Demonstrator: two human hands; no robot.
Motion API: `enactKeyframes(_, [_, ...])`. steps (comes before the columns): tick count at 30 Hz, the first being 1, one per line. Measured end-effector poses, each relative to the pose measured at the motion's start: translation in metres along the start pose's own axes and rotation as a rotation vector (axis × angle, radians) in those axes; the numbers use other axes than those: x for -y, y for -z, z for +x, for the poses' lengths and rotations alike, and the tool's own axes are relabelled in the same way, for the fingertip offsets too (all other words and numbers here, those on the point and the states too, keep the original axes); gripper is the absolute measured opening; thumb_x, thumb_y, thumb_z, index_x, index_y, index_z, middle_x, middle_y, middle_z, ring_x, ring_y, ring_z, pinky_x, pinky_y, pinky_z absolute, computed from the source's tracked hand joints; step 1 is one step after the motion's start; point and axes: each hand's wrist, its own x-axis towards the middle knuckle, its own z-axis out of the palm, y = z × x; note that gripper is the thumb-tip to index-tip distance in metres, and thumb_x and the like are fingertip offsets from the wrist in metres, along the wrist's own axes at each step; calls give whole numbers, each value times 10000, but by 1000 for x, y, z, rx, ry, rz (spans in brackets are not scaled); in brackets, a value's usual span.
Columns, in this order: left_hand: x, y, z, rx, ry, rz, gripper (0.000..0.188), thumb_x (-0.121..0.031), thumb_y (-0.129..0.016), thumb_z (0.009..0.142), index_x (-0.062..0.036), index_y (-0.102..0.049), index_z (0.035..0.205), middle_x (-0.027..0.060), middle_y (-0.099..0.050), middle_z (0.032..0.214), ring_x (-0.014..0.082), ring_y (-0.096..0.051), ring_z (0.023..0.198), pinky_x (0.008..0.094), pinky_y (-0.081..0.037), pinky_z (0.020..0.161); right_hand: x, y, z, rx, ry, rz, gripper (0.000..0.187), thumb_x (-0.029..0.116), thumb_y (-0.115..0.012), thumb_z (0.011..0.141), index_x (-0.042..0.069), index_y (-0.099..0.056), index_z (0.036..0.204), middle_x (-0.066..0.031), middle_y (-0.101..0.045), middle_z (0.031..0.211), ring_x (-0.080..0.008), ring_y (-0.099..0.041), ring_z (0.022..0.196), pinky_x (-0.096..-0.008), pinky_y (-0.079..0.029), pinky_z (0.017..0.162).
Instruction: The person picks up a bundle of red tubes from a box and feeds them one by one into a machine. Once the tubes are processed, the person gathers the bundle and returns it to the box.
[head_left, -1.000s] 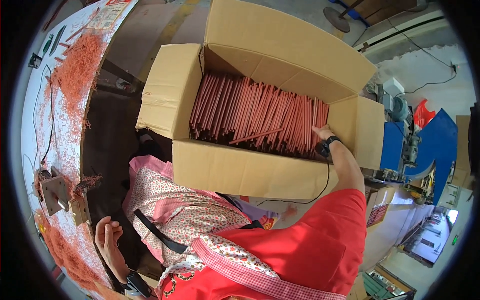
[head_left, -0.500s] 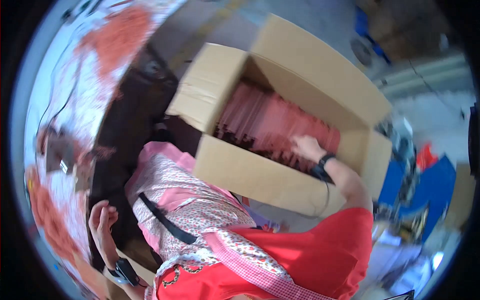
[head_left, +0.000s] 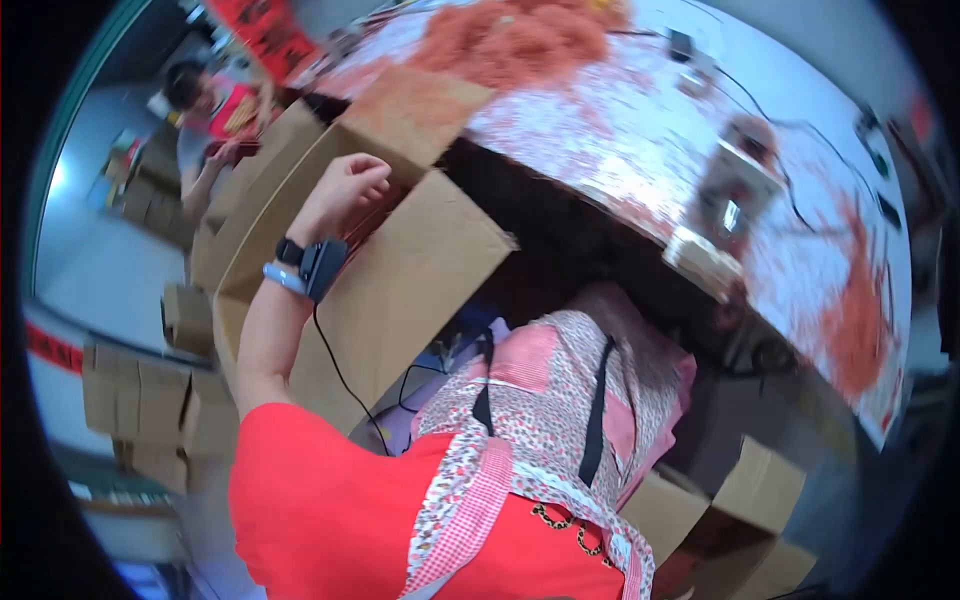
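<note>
My left hand (head_left: 345,195), wearing a dark watch, a light band and a black wrist device with a cable, is raised over an open cardboard box (head_left: 420,270) on the left. Its fingers are curled inward, and whether anything lies in them is hidden. Below the hand, a strip of reddish contents (head_left: 378,222) shows inside the box; the flaps cover most of it. My right hand is out of view.
A white worktable (head_left: 620,120) carries coral-red fluff (head_left: 510,45), a small machine (head_left: 735,195) and cables. Another open box (head_left: 665,510) stands at lower right. A co-worker (head_left: 235,110) sits at upper left near stacked cartons (head_left: 150,395).
The view has swung left. My left hand has moved from beside the table edge to over a box. My right hand, which was in a box of reddish pieces, has left view.
</note>
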Motion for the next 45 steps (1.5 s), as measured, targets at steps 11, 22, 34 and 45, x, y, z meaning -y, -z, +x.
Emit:
enactKeyframes(11, [267,209,-7,-526,544,-64,280,-260,-708,797,-44,-626,954,40,-639,758,114,-590,599,284,-484,538,139,217,174,-300,-243,179,266,221,-570,865,65,-639,1069,-175,-671,885,-355,-641,772,-423,-504,649])
enactKeyframes(22, [321,87,-26,214,471,874,815,-475,-772,639,30,-480,1208,223,-505,1239,332,-505,1135,447,-430,931,285,291,236,-171,136,-81,209,222,-585,847,135,-652,1024,-143,-673,787,-353,-635,664,-427,-496,586])
enactKeyframes(34, [328,29,-59,317,206,454,761,-411,-773,639,34,-479,1183,230,-558,1141,366,-546,1058,416,-453,899,295,252,262,36,202,-84,223,250,-599,848,101,-650,1005,-143,-672,781,-312,-640,652,-393,-495,573])
enactKeyframes(45, [323,49,-32,637,418,315,461,-187,-718,597,-41,-614,1021,190,-653,933,341,-611,951,419,-485,805,308,224,267,216,209,84,215,210,-563,888,86,-629,1050,-159,-673,872,-290,-663,761,-369,-513,652])
